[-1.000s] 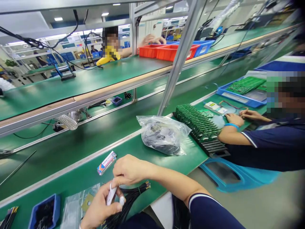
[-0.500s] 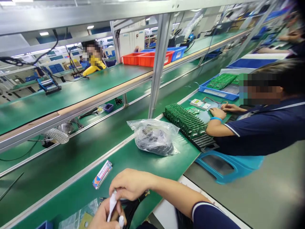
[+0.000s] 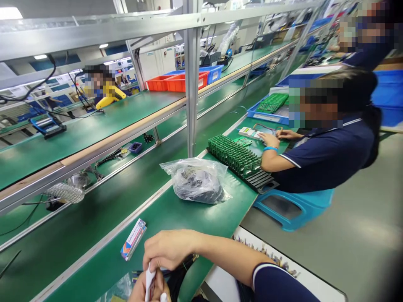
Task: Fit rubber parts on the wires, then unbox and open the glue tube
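At the lower edge of the head view, my left hand (image 3: 138, 290) is closed round a small white tube (image 3: 149, 282) with some reddish print. My right hand (image 3: 171, 250) pinches the tube's upper end from above. A small white cap-like piece (image 3: 163, 297) shows by the left fingers. On the green bench just beyond my hands lies a long, narrow printed box (image 3: 134, 240), white, blue and orange. Beneath my right wrist is a bundle of black cables (image 3: 178, 279), partly hidden by the hand. A clear plastic bag (image 3: 118, 289) lies left of my left hand.
A clear bag of dark parts (image 3: 198, 182) sits farther up the bench. Behind it, a black rack of green circuit boards (image 3: 234, 155) stands beside a seated co-worker (image 3: 317, 155). A metal post (image 3: 191, 84) rises at the bench's rear edge. A white tray (image 3: 270, 268) of connectors is at lower right.
The view has swung to the right, showing more of the co-worker and the white tray. Both hands sit slightly lower in view, still holding the white tube.
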The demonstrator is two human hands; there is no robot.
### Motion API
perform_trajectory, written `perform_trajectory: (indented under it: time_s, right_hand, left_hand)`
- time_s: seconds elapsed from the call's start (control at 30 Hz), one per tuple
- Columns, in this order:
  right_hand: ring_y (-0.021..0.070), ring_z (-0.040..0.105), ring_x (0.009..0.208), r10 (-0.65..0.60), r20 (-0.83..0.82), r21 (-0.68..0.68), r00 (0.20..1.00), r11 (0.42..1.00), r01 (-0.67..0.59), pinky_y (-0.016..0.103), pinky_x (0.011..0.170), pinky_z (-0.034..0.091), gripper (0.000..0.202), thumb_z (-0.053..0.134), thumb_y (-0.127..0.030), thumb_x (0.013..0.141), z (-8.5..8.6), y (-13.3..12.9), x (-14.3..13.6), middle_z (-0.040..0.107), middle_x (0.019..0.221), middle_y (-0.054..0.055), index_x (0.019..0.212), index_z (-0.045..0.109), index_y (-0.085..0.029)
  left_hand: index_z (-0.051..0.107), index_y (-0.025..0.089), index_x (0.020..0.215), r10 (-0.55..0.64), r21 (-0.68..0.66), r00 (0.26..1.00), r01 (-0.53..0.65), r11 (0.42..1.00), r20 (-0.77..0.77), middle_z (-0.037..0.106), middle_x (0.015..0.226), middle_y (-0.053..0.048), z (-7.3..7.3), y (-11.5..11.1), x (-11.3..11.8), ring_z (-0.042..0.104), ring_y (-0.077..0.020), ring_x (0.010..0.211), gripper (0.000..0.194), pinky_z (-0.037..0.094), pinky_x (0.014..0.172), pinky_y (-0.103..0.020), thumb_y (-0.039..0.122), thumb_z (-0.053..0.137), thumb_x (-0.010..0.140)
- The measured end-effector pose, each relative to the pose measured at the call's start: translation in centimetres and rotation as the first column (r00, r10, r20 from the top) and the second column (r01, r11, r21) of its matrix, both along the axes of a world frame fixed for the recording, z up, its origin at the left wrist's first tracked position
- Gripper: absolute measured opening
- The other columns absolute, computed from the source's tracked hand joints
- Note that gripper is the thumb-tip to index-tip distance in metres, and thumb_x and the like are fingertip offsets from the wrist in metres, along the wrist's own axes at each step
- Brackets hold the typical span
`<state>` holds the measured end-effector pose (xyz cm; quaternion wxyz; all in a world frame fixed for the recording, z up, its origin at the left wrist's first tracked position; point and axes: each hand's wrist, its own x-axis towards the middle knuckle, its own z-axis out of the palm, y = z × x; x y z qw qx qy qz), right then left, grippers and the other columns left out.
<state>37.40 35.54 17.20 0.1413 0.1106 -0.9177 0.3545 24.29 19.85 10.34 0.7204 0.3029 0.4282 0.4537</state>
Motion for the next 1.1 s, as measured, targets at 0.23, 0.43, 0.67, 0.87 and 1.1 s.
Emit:
perform_trajectory:
  time_s: [0.23, 0.43, 0.67, 0.87, 1.1]
  right_hand:
    - [0.0157, 0.059, 0.082, -0.068, 0.058, -0.082, 0.996, 0.994, 0.072, 0.023, 0.074, 0.048, 0.011, 0.057, -0.012, 0.088, -1.5, -0.5, 0.5, 0.064, 0.087, 0.006, 0.094, 0.066, -0.012]
    - [0.0133, 0.061, 0.077, -0.11, 0.075, -0.133, 0.991, 0.984, 0.12, 0.02, 0.071, 0.048, 0.008, 0.061, -0.013, 0.086, -2.4, -1.0, 0.4, 0.066, 0.083, 0.003, 0.09, 0.067, -0.014]
    - [0.0108, 0.064, 0.078, -0.494, 0.149, -0.143, 0.857, 0.846, 0.513, 0.018, 0.071, 0.05, 0.022, 0.059, -0.025, 0.089, -4.1, 1.3, 2.2, 0.069, 0.094, 0.0, 0.109, 0.062, -0.019]
    - [0.0253, 0.056, 0.106, -0.925, 0.245, 0.168, 0.289, 0.334, 0.927, 0.044, 0.096, 0.041, 0.028, 0.04, -0.022, 0.096, -7.0, 11.3, 9.4, 0.062, 0.112, 0.018, 0.107, 0.061, -0.008]
    - [0.0159, 0.062, 0.078, -0.871, 0.452, 0.457, 0.192, 0.411, 0.789, 0.036, 0.077, 0.052, 0.03, 0.057, -0.043, 0.091, -12.1, 15.5, 9.9, 0.064, 0.087, 0.003, 0.092, 0.062, -0.013]
  left_hand:
    - [0.053, 0.016, 0.082, -0.034, -0.008, 0.965, 0.033, 0.999, -0.259, 0.053, 0.063, 0.003, 0.5, -1.0, 0.8, 0.029, -0.0052, 0.049, 0.045, 0.025, 0.049, -0.02, 0.038, 0.083, 0.057]
    - [0.056, 0.013, 0.082, -0.034, -0.011, 0.932, 0.032, 0.999, -0.361, 0.054, 0.065, 0.002, 0.4, -0.9, 1.4, 0.025, -0.0047, 0.049, 0.044, 0.017, 0.047, -0.022, 0.039, 0.082, 0.058]
    - [0.052, 0.014, 0.084, 0.068, 0.036, 0.941, -0.059, 0.998, -0.332, 0.058, 0.067, 0.002, -0.5, -1.7, -0.1, 0.024, -0.0013, 0.043, 0.042, 0.017, 0.044, -0.02, 0.039, 0.079, 0.065]
    - [0.051, 0.016, 0.083, 0.36, 0.091, 0.9, -0.348, 0.933, -0.247, 0.064, 0.076, -0.004, -0.2, -2.7, -1.4, 0.046, -0.0058, 0.053, 0.044, 0.028, 0.044, -0.016, 0.043, 0.08, 0.064]
    - [0.054, 0.016, 0.089, 0.575, 0.092, 0.79, -0.569, 0.817, -0.213, 0.064, 0.083, -0.005, 0.1, -3.0, -2.4, 0.066, -0.0169, 0.071, 0.037, 0.022, 0.036, -0.011, 0.033, 0.08, 0.068]
